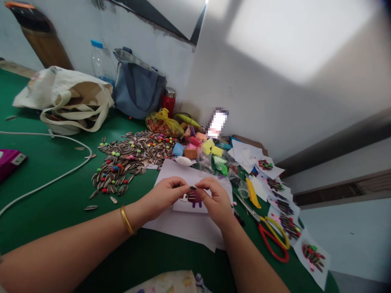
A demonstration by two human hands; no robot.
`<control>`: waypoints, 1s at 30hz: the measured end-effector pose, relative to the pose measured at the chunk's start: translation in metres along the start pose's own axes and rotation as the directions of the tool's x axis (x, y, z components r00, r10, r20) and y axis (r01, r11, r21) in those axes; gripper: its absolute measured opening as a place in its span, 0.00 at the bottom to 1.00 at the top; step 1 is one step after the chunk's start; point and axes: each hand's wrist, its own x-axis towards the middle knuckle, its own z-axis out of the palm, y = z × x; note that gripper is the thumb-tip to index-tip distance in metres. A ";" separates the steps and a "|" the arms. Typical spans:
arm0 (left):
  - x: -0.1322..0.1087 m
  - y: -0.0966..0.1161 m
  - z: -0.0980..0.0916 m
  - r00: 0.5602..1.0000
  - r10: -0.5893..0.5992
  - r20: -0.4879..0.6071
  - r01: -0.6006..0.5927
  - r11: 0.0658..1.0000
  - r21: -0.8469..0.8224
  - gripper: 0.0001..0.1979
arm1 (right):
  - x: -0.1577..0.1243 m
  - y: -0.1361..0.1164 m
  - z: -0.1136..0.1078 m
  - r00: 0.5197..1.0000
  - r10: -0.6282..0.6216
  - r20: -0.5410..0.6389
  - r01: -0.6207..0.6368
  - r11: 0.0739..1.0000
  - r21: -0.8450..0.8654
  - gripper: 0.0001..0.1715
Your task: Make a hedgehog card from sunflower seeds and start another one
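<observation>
The left hand (pixel 161 198) and the right hand (pixel 219 205) pinch with fingertips a small seed piece (pixel 192 195) over the white card (pixel 183 208); it seems partly made. Towards three o'clock, seed-decorated cards (pixel 324 259) look finished; at ten o'clock, many loose seeds (pixel 134 155) lie unused.

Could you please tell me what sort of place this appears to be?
It looks like an indoor craft workspace: a pile of sunflower seeds, colourful clay-like lumps and scissors share the green tabletop.
</observation>
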 end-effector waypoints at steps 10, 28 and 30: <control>0.013 -0.006 -0.013 0.994 -0.004 -0.113 0.005 1.000 0.002 0.15 | 0.001 0.016 0.000 0.999 -0.027 0.041 0.035 0.979 -0.202 0.07; 0.030 -0.019 -0.026 0.965 0.200 0.170 -0.230 0.337 0.913 0.11 | 0.008 0.029 0.001 0.997 -0.037 0.063 0.057 0.936 -0.347 0.08; 0.031 -0.019 -0.026 0.971 0.198 0.134 -0.198 0.354 0.914 0.09 | 0.008 0.035 -0.001 0.996 -0.010 0.083 0.040 0.931 -0.363 0.10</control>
